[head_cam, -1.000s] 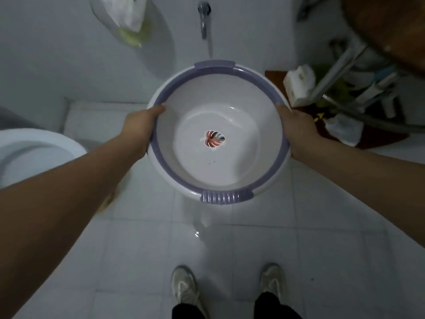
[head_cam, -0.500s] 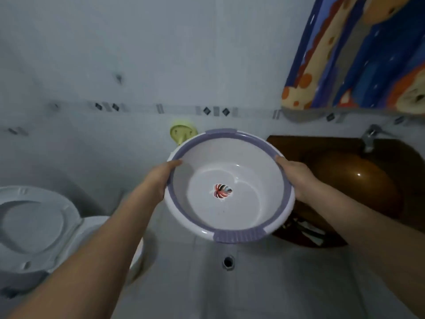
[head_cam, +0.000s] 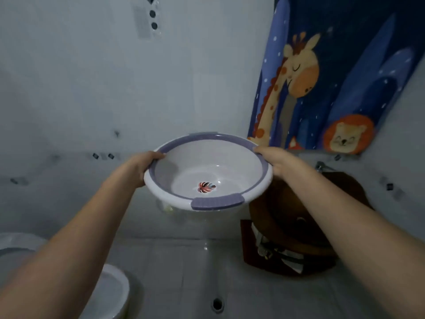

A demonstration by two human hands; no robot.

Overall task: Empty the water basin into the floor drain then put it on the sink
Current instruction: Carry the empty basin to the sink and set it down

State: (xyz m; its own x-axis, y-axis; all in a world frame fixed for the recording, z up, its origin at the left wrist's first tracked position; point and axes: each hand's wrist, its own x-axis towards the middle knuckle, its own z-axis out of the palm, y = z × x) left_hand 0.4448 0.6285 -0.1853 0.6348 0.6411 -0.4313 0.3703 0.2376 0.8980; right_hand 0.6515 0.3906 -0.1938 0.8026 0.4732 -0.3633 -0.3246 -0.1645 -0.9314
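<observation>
Basin (head_cam: 208, 173) up at chest height, white with a purple rim, left hand (head_cam: 145, 168) and right hand (head_cam: 273, 161) each with a grip clamped on opposite edges. Brown sink (head_cam: 345, 187) sits just right, white tiled wall behind, giraffe curtain (head_cam: 322, 77) above, floor drain (head_cam: 217, 303) below, toilet (head_cam: 110, 293) lower left.

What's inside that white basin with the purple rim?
The basin, gripped by the left hand and right hand, shows only a leaf sticker on its bottom. No standing water shows. The near wall's inside is hidden behind the rim.
</observation>
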